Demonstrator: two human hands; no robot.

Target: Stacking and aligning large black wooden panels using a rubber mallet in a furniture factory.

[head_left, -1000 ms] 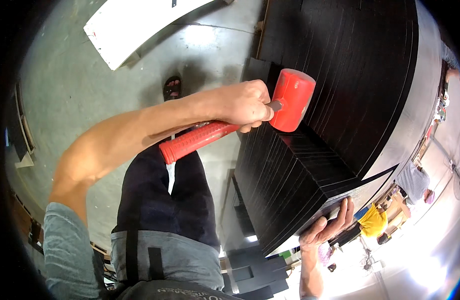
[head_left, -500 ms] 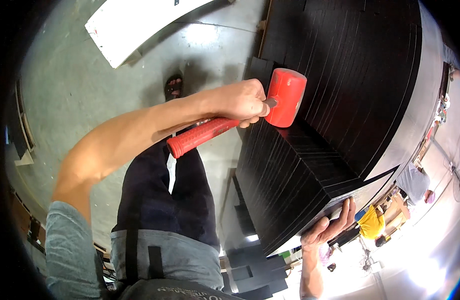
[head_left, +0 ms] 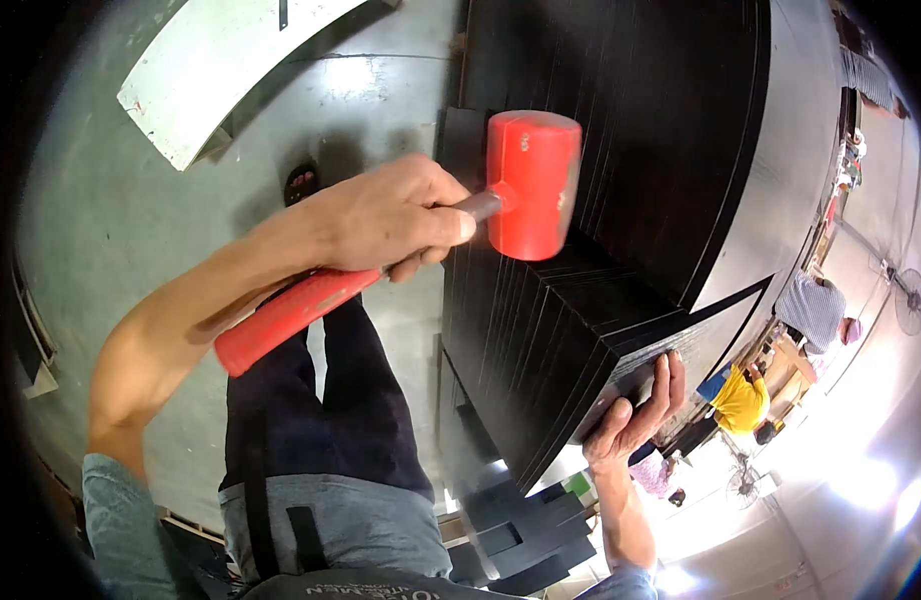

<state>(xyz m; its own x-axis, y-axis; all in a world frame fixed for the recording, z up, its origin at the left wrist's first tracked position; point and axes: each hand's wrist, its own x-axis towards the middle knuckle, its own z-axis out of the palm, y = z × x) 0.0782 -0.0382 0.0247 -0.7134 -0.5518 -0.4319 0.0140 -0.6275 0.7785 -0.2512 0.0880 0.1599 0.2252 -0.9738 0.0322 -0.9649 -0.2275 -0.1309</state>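
Observation:
My left hand (head_left: 395, 212) is closed around the shaft of a red mallet (head_left: 530, 185), close below its head. The thick red grip end sticks out behind the hand, toward my forearm. The mallet head is up over the near edge of the black boards; whether it touches them I cannot tell. A block of black boards (head_left: 520, 365) stands packed face to face in front of me, against a bigger stack of black boards (head_left: 630, 110). Against the outer face of the near block lies my right hand (head_left: 630, 425), thumb and fingers apart.
A white curved-looking table or panel (head_left: 220, 70) stands at the far left on the grey floor (head_left: 110, 270). More black pieces (head_left: 520, 540) lie low beneath the block. Several people are at the right, one in a yellow shirt (head_left: 740, 402), near a fan (head_left: 908, 300).
The mallet has risen toward me, and its head looks larger, away from the boards. My left hand has moved left with it. The right hand stays against the block; the view has shifted.

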